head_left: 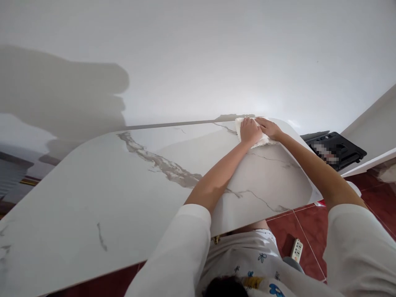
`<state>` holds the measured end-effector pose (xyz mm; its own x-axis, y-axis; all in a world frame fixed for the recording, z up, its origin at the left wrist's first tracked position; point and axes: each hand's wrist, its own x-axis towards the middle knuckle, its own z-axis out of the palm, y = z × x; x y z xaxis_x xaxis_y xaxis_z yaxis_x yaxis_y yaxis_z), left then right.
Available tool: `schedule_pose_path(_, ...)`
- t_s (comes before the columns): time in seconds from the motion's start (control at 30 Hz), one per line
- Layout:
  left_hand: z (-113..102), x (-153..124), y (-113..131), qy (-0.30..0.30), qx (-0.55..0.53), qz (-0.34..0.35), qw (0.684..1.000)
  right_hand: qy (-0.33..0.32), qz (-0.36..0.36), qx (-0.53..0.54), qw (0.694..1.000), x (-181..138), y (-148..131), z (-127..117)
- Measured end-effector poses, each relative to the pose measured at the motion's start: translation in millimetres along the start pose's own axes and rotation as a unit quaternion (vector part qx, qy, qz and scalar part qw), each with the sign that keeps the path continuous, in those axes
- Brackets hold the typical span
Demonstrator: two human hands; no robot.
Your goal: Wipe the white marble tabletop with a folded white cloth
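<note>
A crumpled white cloth (265, 142) lies on the far right part of a marble-patterned white tabletop (130, 198), close to the edge by the wall. My left hand (250, 132) presses down on it, fingers bent over the fabric and pointing away from me. Beside it, my right hand (270, 128) holds the cloth's right side, its fingers angled left toward my left hand and nearly touching it. Both arms reach forward across the table. The palms and most of the cloth's middle are hidden under the hands.
A white wall (198, 62) rises behind the table's far edge, with shadows on it. To the right stands a black case (348, 148). A power strip (297, 250) rests near red floor tiles (306, 231). Grey ridged material (14, 177) shows at far left.
</note>
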<state>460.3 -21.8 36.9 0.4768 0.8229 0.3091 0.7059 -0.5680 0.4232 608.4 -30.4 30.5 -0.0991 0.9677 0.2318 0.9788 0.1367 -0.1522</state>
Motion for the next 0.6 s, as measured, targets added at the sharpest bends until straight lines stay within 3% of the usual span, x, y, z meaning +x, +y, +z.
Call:
schedule_pose_path(0.3, 12.1, 51.6, -23.9, 0.011, 0.027, 0.018, 0.999, 0.02, 0.037, 0.053, 0.998, 47.1, 6.8, 5.0)
schedule_pose_path(0.4, 13.4, 56.3, -25.2, 0.013, 0.032, 0.014, 0.999, 0.013, 0.055, 0.062, 0.996, 51.2, 5.9, 4.4)
schedule_pose_path(0.6, 13.4, 47.1, -21.0, 0.01, 0.048, 0.016, 0.999, 0.018, 0.022, 0.051, 0.998, 45.0, 7.5, 6.7)
